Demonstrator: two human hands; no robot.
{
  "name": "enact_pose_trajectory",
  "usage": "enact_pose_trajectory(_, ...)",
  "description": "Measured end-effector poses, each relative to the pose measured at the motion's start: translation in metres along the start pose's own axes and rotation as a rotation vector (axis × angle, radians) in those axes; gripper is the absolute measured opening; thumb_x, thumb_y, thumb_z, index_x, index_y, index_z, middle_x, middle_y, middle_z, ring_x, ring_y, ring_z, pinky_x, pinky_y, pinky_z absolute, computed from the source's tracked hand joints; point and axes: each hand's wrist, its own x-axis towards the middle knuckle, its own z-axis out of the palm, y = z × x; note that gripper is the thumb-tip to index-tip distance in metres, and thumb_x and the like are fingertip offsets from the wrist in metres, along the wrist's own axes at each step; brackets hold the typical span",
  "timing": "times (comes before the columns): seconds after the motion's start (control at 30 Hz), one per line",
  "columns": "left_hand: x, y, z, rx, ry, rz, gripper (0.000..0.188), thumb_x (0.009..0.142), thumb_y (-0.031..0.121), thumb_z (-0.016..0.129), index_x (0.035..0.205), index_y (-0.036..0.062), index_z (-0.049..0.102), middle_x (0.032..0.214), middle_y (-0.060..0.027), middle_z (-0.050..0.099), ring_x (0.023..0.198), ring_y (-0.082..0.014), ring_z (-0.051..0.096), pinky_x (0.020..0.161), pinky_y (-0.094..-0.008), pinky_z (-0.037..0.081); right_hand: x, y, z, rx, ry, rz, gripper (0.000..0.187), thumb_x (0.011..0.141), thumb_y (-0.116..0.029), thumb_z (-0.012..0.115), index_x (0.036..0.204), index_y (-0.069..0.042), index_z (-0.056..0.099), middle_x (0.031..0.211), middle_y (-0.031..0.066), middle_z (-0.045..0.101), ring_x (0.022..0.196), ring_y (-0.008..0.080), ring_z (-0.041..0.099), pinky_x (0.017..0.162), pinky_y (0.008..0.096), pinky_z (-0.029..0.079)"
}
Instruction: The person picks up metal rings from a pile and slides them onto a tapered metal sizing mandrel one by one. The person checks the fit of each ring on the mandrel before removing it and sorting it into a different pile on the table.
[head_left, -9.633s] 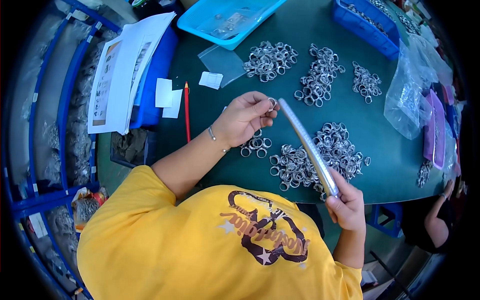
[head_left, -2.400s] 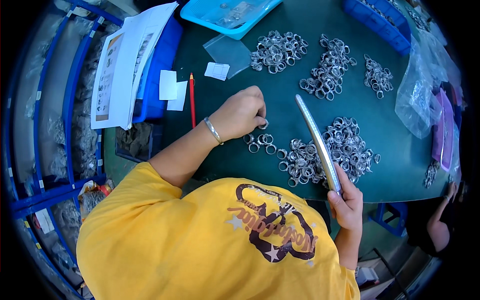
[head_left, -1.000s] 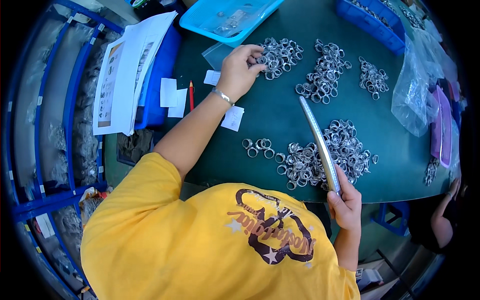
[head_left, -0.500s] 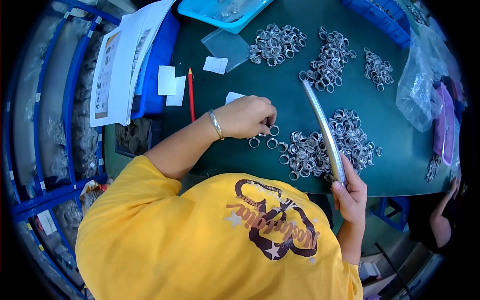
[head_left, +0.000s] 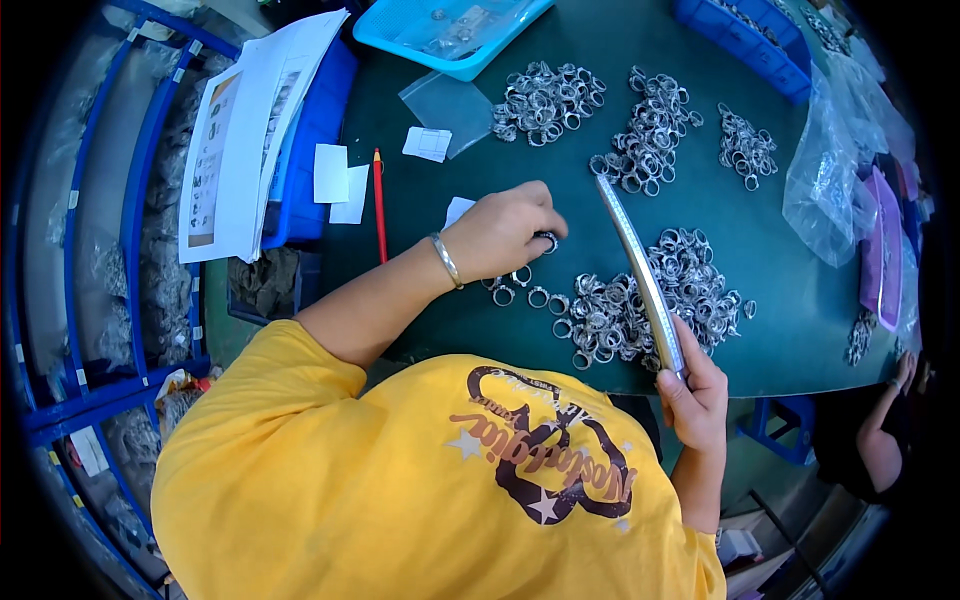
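My left hand [head_left: 505,235] pinches a silver ring [head_left: 546,241] between thumb and fingertips, above the green table. Just below that hand several loose rings [head_left: 538,297] lie in a short row. In my right hand [head_left: 697,392] is a long metal ring mandrel [head_left: 640,268], gripped by its thick near end; marks run along its length and its thin tip points away from me. Under and around the mandrel spreads a large heap of silver rings [head_left: 700,290]. A small ring heap [head_left: 650,135] is close beyond the mandrel's tip.
More ring heaps [head_left: 550,102] lie toward the back. A turquoise basket [head_left: 470,68] and blue bins [head_left: 335,130] border the table [head_left: 800,330]. Paper slips [head_left: 331,173], a red pencil [head_left: 380,205] and plastic bags [head_left: 825,190] lie about. Another person's arm [head_left: 880,440] shows at right.
My left hand has moved slightly away from me and right, carrying the ring off from the loose row. The right hand still holds the mandrel, little changed; the view has shifted slightly.
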Motion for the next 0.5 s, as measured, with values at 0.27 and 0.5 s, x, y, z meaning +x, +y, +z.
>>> enact_pose_trajectory(0.27, 0.005, -0.003, -0.012, -1.214, 0.084, -0.653, 0.021, 0.082, 0.003, 0.059, 0.102, -0.0006, 0.06, 0.087, -0.0085, 0.062, 0.076, -0.0125, 0.061, 0.068, -0.0223, 0.051, -0.002, 0.002, -0.002, -0.047, -0.038, -0.053, 0.052, 0.079, -0.009, 0.06, 0.127, 0.001, 0.043, 0.097, 0.0097, 0.063, 0.079, 0.0087, 0.056, 0.071, 0.0222, 0.044)
enact_pose_trajectory(0.5, 0.002, 0.003, -0.008, -1.405, 0.033, -0.556, 0.024, 0.078, -0.002, 0.061, 0.102, -0.0025, 0.06, 0.088, -0.0098, 0.06, 0.073, -0.0126, 0.061, 0.066, -0.0203, 0.051, 0.007, -0.005, 0.004, -0.147, -0.146, -0.182, 0.052, 0.078, -0.007, 0.061, 0.127, 0.001, 0.043, 0.091, 0.015, 0.063, 0.075, 0.014, 0.061, 0.07, 0.0229, 0.045)
